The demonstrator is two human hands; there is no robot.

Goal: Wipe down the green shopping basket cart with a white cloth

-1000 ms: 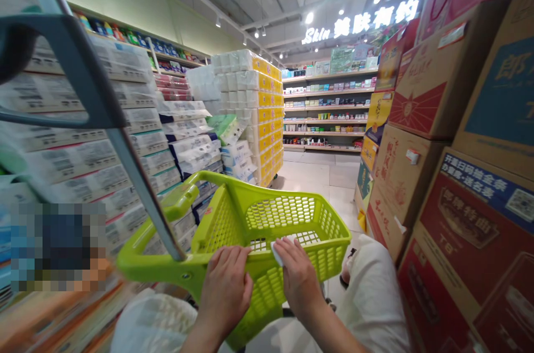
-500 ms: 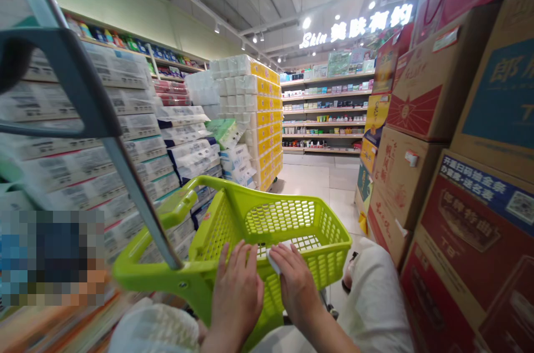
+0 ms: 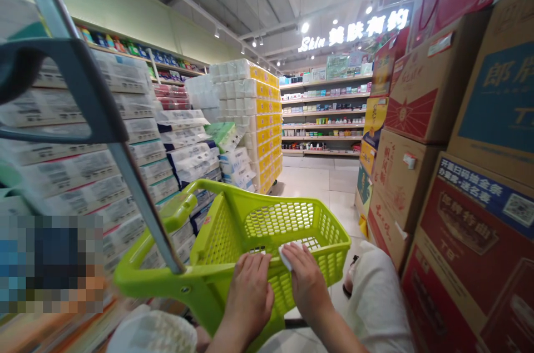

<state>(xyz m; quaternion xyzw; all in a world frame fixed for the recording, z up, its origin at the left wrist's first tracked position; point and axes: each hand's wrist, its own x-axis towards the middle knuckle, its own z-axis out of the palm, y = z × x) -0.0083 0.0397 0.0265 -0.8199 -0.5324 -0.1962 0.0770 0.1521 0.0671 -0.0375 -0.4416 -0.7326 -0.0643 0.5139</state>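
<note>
A lime-green plastic shopping cart basket (image 3: pixel 334 252) with perforated walls stands in front of my legs. Its near rim lies under my left hand (image 3: pixel 251 293), whose fingers curl over the edge. To the right along that rim, my right hand (image 3: pixel 307 281) presses a folded white wipe (image 3: pixel 285 258) against the plastic; most of the wipe is hidden under the fingers. At the left, a green push handle (image 3: pixel 129 264) joins the basket. A slanted metal pole (image 3: pixel 146 208) with a grey grip (image 3: pixel 102 94) rises beside it.
Stacked tissue packs (image 3: pixel 142 130) line the left side, with a tall stack of yellow-and-white paper packs (image 3: pixel 265 125) further on. Cardboard cartons (image 3: pixel 417 86) rise close on my right. Shelves (image 3: pixel 325 139) stand at the far end of the tiled floor (image 3: pixel 306 178).
Both hands have slid to the right along the near rim, the wipe moving with my right hand. The cart is almost where it was.
</note>
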